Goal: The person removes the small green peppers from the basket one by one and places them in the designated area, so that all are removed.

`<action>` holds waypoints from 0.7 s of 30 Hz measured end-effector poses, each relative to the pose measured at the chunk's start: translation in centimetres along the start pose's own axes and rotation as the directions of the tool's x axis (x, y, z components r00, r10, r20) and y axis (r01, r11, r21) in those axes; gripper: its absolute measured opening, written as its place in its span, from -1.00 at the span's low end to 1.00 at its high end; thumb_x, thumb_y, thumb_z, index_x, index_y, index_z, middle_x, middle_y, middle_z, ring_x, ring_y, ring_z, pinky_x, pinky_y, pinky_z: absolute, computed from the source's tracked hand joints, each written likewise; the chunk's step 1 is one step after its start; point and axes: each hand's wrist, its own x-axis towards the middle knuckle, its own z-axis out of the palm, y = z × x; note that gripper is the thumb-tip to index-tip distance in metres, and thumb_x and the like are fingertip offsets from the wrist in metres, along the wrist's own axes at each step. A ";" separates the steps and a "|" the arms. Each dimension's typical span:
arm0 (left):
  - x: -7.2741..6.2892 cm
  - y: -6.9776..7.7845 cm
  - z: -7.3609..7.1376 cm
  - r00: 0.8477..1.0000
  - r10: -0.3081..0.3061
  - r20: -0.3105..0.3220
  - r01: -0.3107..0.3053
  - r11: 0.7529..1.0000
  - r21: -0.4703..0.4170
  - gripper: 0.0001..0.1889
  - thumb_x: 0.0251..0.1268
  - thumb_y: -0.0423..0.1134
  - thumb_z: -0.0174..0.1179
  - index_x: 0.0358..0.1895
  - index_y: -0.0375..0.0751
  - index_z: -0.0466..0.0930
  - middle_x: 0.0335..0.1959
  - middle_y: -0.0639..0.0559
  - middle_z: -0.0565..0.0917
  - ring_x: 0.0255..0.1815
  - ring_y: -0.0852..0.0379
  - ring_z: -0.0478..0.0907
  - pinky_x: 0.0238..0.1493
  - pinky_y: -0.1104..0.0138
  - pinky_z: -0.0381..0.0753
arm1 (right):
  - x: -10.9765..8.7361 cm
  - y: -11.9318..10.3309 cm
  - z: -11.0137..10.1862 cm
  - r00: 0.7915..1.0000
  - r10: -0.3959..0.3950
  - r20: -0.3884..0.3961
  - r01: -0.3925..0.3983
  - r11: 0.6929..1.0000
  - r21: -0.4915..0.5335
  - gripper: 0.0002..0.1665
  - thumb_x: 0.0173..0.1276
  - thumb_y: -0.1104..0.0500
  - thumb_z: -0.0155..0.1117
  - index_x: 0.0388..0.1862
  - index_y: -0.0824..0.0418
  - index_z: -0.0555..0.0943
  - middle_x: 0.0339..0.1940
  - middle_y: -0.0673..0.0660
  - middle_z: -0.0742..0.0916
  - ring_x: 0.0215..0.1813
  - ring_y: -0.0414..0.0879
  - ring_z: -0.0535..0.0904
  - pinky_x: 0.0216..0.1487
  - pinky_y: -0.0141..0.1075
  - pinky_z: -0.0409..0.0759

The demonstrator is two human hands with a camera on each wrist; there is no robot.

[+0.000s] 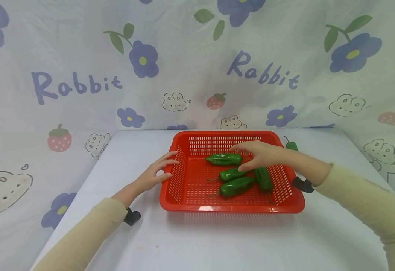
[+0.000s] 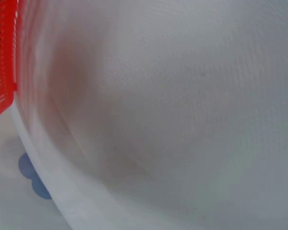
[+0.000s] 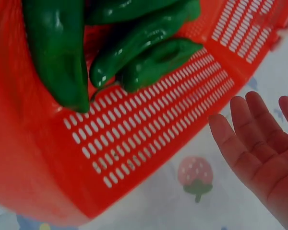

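Note:
A red plastic basket [image 1: 233, 209] with slotted walls holds several green peppers [image 1: 237, 187], their stems still on. On the basket's left rim rests my left hand [image 1: 149, 175], fingers mostly straight and thumb over the edge. The left wrist view catches only a sliver of the basket [image 2: 1, 62] and a fingertip. My right hand [image 1: 260, 153] hovers over the peppers, fingers loosely bent and spread, holding nothing. In the right wrist view, the right hand [image 3: 269, 153] shows its palm side, apart from the peppers [image 3: 144, 40].
Outside the basket, beyond its right side, another green pepper [image 1: 291, 145] lies partly hidden by my right arm. A white cloth covers the table [image 1: 218, 241]. Behind it hangs a curtain [image 1: 197, 75] printed with flowers, rabbits and strawberries.

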 end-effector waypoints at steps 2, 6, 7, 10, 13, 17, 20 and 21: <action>0.0 0.0 0.0 1.000 0.007 -0.002 -0.007 1.000 -0.010 -0.58 0.18 -0.31 0.05 0.16 -0.22 0.42 0.42 -0.07 0.12 0.41 -0.10 0.01 0.07 -0.07 0.45 | 0.3 -0.1 0.4 0.999 -0.017 0.029 0.017 1.000 -0.002 -0.28 0.12 -0.01 0.34 0.25 0.16 0.38 0.05 0.11 0.58 0.11 0.07 0.46 0.11 0.01 0.45; 0.0 0.0 0.0 1.000 0.009 -0.001 -0.009 1.000 -0.012 -0.58 0.18 -0.31 0.05 0.15 -0.22 0.42 0.42 -0.06 0.12 0.41 -0.10 0.02 0.06 -0.05 0.47 | 0.7 -0.2 1.3 0.993 -0.064 0.095 0.065 0.998 -0.009 -0.33 0.13 0.03 0.33 0.22 0.17 0.40 -0.02 0.09 0.60 0.00 0.00 0.52 0.04 -0.13 0.51; 0.0 0.0 0.0 1.000 0.007 -0.001 -0.007 1.000 -0.011 -0.58 0.18 -0.31 0.05 0.15 -0.21 0.43 0.42 -0.05 0.12 0.41 -0.09 0.01 0.07 -0.05 0.46 | 0.8 -0.2 1.4 0.991 -0.072 0.112 0.074 0.997 -0.011 -0.34 0.13 0.03 0.33 0.21 0.17 0.41 -0.03 0.10 0.61 -0.01 0.00 0.52 0.03 -0.14 0.51; 0.0 0.0 0.0 1.000 0.000 0.003 0.000 1.000 -0.007 -0.58 0.19 -0.27 0.05 0.15 -0.19 0.43 0.42 -0.03 0.12 0.41 -0.09 0.01 0.08 -0.06 0.45 | 1.1 -0.4 1.9 0.984 -0.084 0.158 0.086 0.996 -0.005 -0.36 0.13 0.06 0.34 0.19 0.18 0.42 0.01 0.14 0.61 0.00 0.02 0.52 0.02 -0.13 0.52; 0.0 0.0 0.0 1.000 -0.001 0.004 0.001 1.000 -0.006 -0.58 0.19 -0.24 0.05 0.16 -0.19 0.42 0.42 -0.02 0.12 0.41 -0.10 0.01 0.08 -0.06 0.45 | 1.3 -0.7 2.4 0.979 -0.084 0.187 0.088 0.996 -0.011 -0.36 0.13 0.07 0.34 0.19 0.20 0.43 0.07 0.15 0.59 0.05 0.06 0.50 0.05 -0.10 0.51; -0.1 0.0 0.0 1.000 0.000 0.003 0.000 1.000 -0.001 -0.57 0.20 -0.23 0.05 0.16 -0.21 0.42 0.42 -0.02 0.11 0.42 -0.10 0.00 0.09 -0.06 0.44 | 1.6 -0.9 3.1 0.974 -0.075 0.212 0.082 0.996 -0.024 -0.35 0.12 0.08 0.35 0.19 0.22 0.43 0.08 0.14 0.59 0.05 0.03 0.51 0.07 -0.13 0.50; -0.1 0.0 0.0 1.000 -0.002 0.005 0.002 1.000 0.002 -0.58 0.20 -0.24 0.05 0.16 -0.21 0.42 0.42 -0.03 0.11 0.42 -0.10 -0.01 0.10 -0.06 0.44 | 2.0 -0.7 3.7 0.971 -0.078 0.228 0.087 0.996 -0.027 -0.36 0.11 0.10 0.36 0.19 0.22 0.44 0.07 0.13 0.59 0.06 0.01 0.51 0.07 -0.16 0.51; -0.1 0.0 0.0 1.000 -0.003 0.006 0.003 1.000 0.003 -0.58 0.20 -0.25 0.05 0.16 -0.21 0.42 0.42 -0.03 0.11 0.42 -0.11 -0.01 0.10 -0.07 0.43 | 2.0 -0.7 3.9 0.969 -0.082 0.232 0.091 0.995 -0.029 -0.36 0.11 0.11 0.36 0.19 0.22 0.44 0.08 0.13 0.59 0.06 0.00 0.50 0.08 -0.16 0.50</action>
